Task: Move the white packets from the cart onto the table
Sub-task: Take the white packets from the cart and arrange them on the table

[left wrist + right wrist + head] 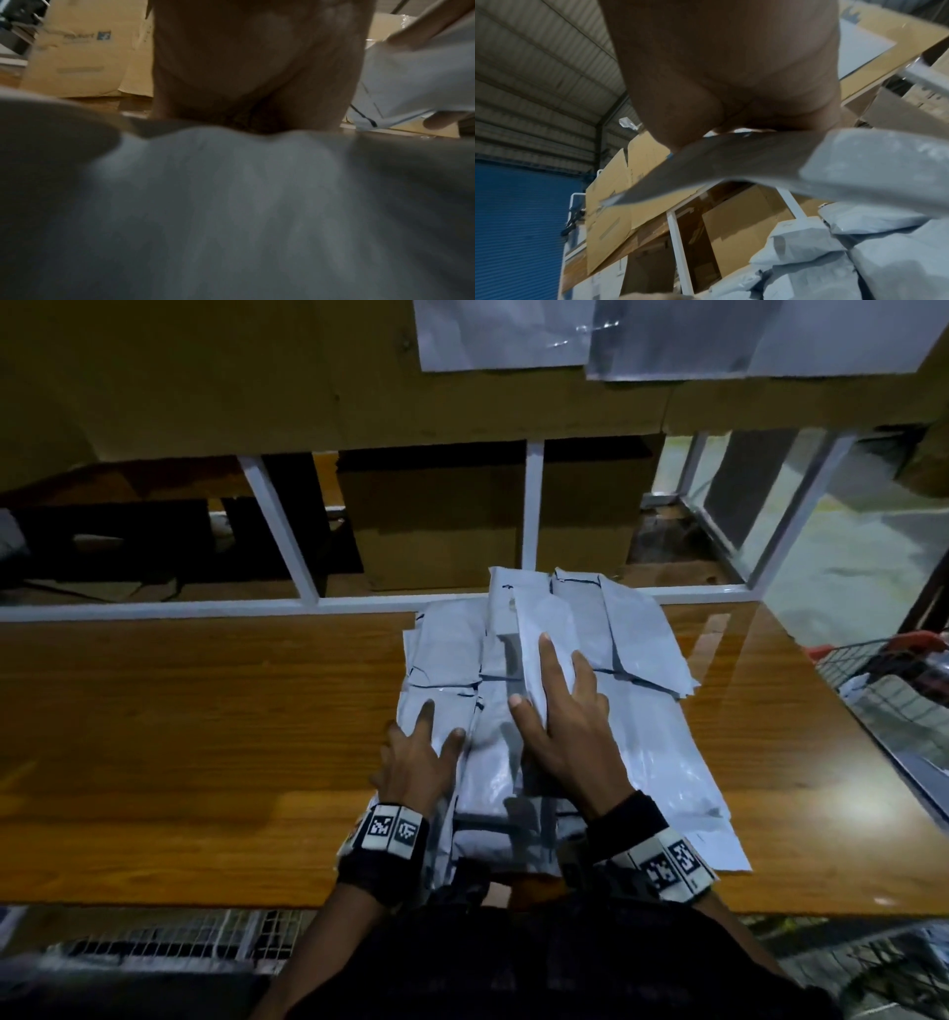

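A heap of several white packets (642,737) lies on the wooden table (179,711), right of its middle. My left hand (436,737) rests flat on the heap's left side with straight, spread fingers; in the left wrist view the packet under it (231,203) fills the picture. My right hand (539,680) holds one long white packet (544,613) over the middle of the heap, fingers on top and thumb at its left edge. In the right wrist view this packet (782,158) is tilted, above the other packets (859,253).
A wire cart (883,670) with a red handle stands past the table's right edge. A white metal frame (534,505) and cardboard boxes (436,531) stand behind the table. More wire mesh (179,947) shows below the front edge.
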{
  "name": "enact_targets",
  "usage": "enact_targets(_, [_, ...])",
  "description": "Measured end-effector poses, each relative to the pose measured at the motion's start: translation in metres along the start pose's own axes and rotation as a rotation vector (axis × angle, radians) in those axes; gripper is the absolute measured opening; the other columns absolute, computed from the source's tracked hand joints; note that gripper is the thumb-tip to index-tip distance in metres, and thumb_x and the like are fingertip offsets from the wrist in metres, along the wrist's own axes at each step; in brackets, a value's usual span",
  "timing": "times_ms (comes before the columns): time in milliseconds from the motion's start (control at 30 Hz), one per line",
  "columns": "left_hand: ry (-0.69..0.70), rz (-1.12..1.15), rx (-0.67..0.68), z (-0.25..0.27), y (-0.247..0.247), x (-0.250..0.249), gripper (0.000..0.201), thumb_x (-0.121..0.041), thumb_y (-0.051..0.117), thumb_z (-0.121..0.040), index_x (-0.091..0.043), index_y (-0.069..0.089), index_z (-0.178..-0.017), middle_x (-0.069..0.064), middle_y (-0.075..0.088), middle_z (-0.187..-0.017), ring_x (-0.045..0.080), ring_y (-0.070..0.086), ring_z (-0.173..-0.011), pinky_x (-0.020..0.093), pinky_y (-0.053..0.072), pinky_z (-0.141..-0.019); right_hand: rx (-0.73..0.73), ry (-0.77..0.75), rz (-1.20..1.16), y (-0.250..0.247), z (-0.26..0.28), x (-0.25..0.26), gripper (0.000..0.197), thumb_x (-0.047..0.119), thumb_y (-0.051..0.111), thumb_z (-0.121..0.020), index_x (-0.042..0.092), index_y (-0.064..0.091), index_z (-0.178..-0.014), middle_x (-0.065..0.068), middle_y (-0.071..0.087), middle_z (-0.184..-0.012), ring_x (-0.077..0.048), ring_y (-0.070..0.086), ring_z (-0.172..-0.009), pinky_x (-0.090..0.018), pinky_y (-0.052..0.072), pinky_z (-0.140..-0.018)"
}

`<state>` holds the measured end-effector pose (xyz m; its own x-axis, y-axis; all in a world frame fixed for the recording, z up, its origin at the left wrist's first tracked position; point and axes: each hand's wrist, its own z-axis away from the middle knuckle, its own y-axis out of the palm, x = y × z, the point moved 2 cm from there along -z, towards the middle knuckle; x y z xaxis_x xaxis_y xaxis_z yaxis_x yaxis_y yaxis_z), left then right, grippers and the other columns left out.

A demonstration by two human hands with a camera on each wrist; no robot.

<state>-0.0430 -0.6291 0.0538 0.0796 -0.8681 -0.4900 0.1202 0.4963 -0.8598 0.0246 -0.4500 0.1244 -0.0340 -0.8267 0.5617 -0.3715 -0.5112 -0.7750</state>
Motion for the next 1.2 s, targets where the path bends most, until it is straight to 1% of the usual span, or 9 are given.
enact_targets(133, [-0.006,0.009,-0.081,0.002,-0.009,-0.004,0.054,-0.061,0.015,-0.099,-0.042,0.027,-0.149,0.017,0.033,-0.146,0.04,0.039,-0.127,0.058,0.035,-0.103,-0.05,0.087,0.029,0.001,-0.011,-0.005,0.068,0.054,0.033,-0.099,0.029,0.012,-0.159,-0.022,0.021,-0.157,-0.049,0.04,-0.126,-0.057,0.042,-0.096])
enact_targets(233, [0.023,0.069,-0.157,0.005,-0.024,-0.009,0.052,-0.057,0.011,-0.101,-0.036,0.035,-0.142,0.015,0.039,-0.138,0.034,0.043,-0.123,0.055,0.037,-0.102,-0.071,0.088,0.056,0.007,-0.025,-0.004,0.069,0.052,0.033,-0.099,0.022,0.016,-0.158,-0.025,0.026,-0.153,-0.05,0.042,-0.124,-0.058,0.043,-0.093])
enact_targets(400, [0.127,0.122,-0.204,0.0,-0.045,-0.003,0.061,-0.061,0.01,-0.097,-0.025,0.043,-0.134,0.014,0.048,-0.134,0.035,0.048,-0.119,0.058,0.042,-0.098,0.059,0.1,0.043,0.013,-0.07,0.011,0.072,0.052,0.034,-0.101,0.019,0.005,-0.159,-0.026,0.016,-0.158,-0.053,0.033,-0.13,-0.058,0.035,-0.103])
enact_targets(500, [0.169,0.193,-0.227,0.002,-0.048,-0.001,0.059,-0.061,0.014,-0.097,-0.024,0.049,-0.128,0.007,0.054,-0.124,0.023,0.051,-0.111,0.052,0.046,-0.094,0.128,0.092,0.068,0.026,-0.105,0.027,0.073,0.055,0.03,-0.1,0.021,0.002,-0.157,-0.021,0.017,-0.158,-0.051,0.029,-0.131,-0.056,0.033,-0.104])
enact_targets(567, [0.171,0.234,-0.223,0.006,-0.046,-0.001,0.054,-0.058,0.019,-0.101,-0.027,0.048,-0.134,0.002,0.053,-0.13,0.019,0.049,-0.116,0.049,0.045,-0.097,0.193,0.101,0.051,0.049,-0.129,0.038,0.074,0.058,0.028,-0.098,0.023,0.001,-0.157,-0.019,0.018,-0.157,-0.051,0.024,-0.135,-0.057,0.029,-0.107])
enact_targets(667, [0.124,0.145,-0.238,0.013,-0.037,0.001,0.044,-0.053,0.028,-0.103,-0.029,0.047,-0.135,-0.002,0.053,-0.133,0.018,0.045,-0.12,0.04,0.041,-0.098,0.27,0.145,0.008,0.089,-0.159,0.051,0.075,0.063,0.026,-0.096,0.025,0.005,-0.157,-0.018,0.016,-0.16,-0.051,0.015,-0.141,-0.061,0.021,-0.112])
enact_targets(767, [0.104,0.032,-0.225,0.017,-0.027,0.01,0.048,-0.058,0.032,-0.097,-0.031,0.043,-0.135,-0.002,0.053,-0.127,0.02,0.046,-0.117,0.042,0.043,-0.095,0.264,0.16,0.106,0.117,-0.176,0.06,0.074,0.06,0.029,-0.096,0.022,0.013,-0.156,-0.021,0.022,-0.157,-0.046,0.02,-0.141,-0.058,0.023,-0.111])
enact_targets(933, [0.159,0.0,-0.227,0.024,-0.02,0.026,0.05,-0.045,0.052,-0.097,-0.026,0.043,-0.142,-0.001,0.05,-0.134,0.022,0.044,-0.122,0.04,0.04,-0.098,0.343,0.224,0.286,0.148,-0.189,0.047,0.072,0.058,0.029,-0.098,0.016,0.019,-0.155,-0.024,0.021,-0.155,-0.043,0.019,-0.141,-0.054,0.018,-0.111])
enact_targets(1200, [0.182,0.012,-0.282,0.037,-0.013,0.035,0.045,-0.048,0.038,-0.096,-0.025,0.055,-0.13,-0.002,0.052,-0.135,0.022,0.044,-0.127,0.044,0.042,-0.097,0.484,0.185,0.359,0.171,-0.196,0.038,0.078,0.062,0.016,-0.098,0.011,0.017,-0.157,-0.022,0.011,-0.161,-0.037,0.01,-0.148,-0.055,0.004,-0.117])
